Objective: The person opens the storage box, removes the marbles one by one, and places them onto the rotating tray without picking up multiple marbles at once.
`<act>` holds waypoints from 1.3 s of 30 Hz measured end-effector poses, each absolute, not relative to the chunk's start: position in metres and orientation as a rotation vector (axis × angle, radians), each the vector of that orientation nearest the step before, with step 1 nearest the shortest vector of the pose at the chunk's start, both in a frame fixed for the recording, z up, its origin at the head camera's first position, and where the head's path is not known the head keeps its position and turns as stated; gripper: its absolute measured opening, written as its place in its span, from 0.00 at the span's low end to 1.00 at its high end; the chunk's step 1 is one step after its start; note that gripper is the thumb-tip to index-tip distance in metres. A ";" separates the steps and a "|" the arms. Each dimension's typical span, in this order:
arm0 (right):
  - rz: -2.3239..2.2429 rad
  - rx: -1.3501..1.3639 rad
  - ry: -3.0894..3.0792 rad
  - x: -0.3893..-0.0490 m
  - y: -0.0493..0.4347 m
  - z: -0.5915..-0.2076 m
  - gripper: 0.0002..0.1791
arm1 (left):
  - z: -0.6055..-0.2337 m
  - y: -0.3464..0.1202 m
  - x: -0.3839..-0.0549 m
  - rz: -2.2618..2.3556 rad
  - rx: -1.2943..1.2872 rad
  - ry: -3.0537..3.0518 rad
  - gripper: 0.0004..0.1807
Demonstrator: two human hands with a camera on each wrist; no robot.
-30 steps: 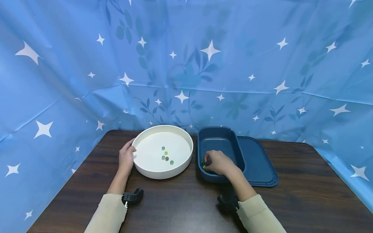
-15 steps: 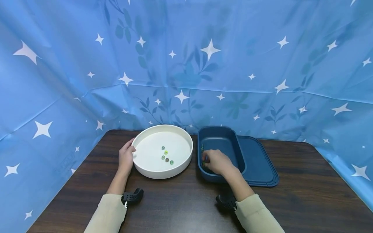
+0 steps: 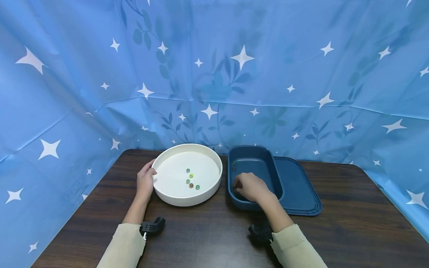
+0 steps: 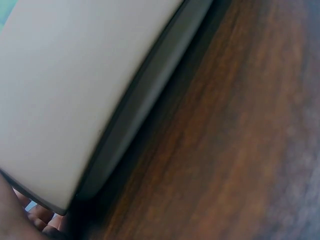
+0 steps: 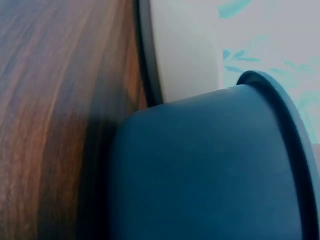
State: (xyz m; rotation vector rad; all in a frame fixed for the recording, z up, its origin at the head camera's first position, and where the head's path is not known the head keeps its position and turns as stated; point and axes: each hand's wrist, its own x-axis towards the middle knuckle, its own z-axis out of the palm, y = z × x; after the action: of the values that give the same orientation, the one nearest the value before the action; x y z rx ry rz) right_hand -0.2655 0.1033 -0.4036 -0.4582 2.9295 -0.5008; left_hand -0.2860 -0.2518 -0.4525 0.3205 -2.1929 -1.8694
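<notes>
My left hand (image 3: 145, 181) grips the left side of a round white tray (image 3: 187, 200), thumb at the rim; in the left wrist view its fingers curl round the tray's edge. Several small glass marbles (image 3: 191, 175), clear green, yellow and reddish, lie on the tray's floor. My right hand (image 3: 252, 187) reaches down into a deep blue rectangular box (image 3: 276, 175), fingers bent close to its left wall. Its fingertips are largely hidden, and I cannot tell whether they hold a marble. Small dark-green marbles (image 3: 234, 163) lie in the box's far left corner.
A flat blue lid (image 3: 298, 190) lies right of the box, partly under or behind it. The dark wooden table (image 3: 201, 238) carries everything. A blue star-patterned curtain (image 3: 207, 74) stands along the table's back edge. The tray and box stand close together.
My right hand has shifted slightly inside the box, and marbles at its far left corner now show more clearly. The reddish marble in the tray has moved slightly. My left hand stays put.
</notes>
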 end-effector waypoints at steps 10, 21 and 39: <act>-0.566 -0.504 2.899 -0.265 0.106 -0.401 0.03 | -0.452 -0.252 -0.284 -1.878 0.316 -2.201 0.34; -0.597 -0.506 2.918 -0.267 0.106 -0.399 0.02 | -0.452 -0.252 -0.286 -1.877 0.332 -2.195 0.34; -0.702 -0.445 2.966 -0.266 0.113 -0.388 0.03 | -0.451 -0.253 -0.286 -1.872 0.321 -2.196 0.34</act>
State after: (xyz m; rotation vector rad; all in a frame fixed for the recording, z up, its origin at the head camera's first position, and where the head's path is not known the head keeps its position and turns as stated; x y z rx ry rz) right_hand -0.2655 0.1126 -0.3883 -0.4451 2.9663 -0.7022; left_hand -0.2859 -0.2527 -0.4513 0.3207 -2.1959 -1.8725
